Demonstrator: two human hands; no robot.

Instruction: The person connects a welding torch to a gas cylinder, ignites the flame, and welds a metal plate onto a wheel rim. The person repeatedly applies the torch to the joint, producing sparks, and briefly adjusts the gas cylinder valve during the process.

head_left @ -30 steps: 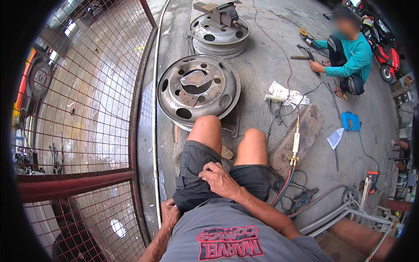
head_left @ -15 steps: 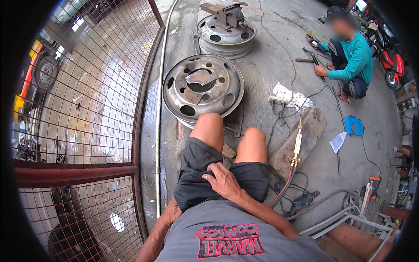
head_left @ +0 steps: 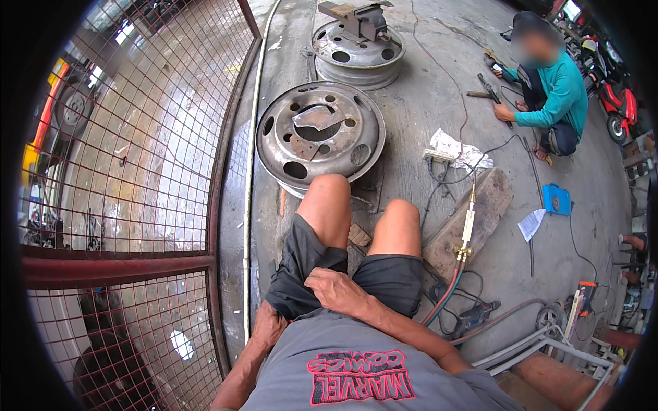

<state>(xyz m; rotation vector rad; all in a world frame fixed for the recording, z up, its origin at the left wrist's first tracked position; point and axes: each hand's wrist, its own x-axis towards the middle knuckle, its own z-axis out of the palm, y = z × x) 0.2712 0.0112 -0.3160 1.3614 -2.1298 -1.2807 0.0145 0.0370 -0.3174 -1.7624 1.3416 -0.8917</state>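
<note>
My right hand (head_left: 337, 290) lies across my lap, its fingers curled into the cloth of the black shorts (head_left: 387, 277). At my left hip, my left hand (head_left: 269, 322) presses against the side of the shorts, with its fingers hidden by the cloth. Just ahead of my knees lies a steel wheel rim (head_left: 271, 154), with loose rusty metal plates (head_left: 303, 147) on its face. A gas torch (head_left: 468, 229) with red and green hoses rests on a wooden block (head_left: 492, 195) to the right, apart from both hands.
Beyond stands another rim (head_left: 356, 74) carrying a bench vise (head_left: 360, 24). A red mesh fence (head_left: 214, 205) runs along the left. Far right, a person in a teal shirt (head_left: 558, 92) squats, holding a dark tool. A blue case (head_left: 556, 198), cables and a power tool (head_left: 480, 312) lie on the floor.
My right hand has shifted slightly left, and its fingers have closed on the shorts. The left leg of the shorts has been drawn toward me. My left hand stays at the hip.
</note>
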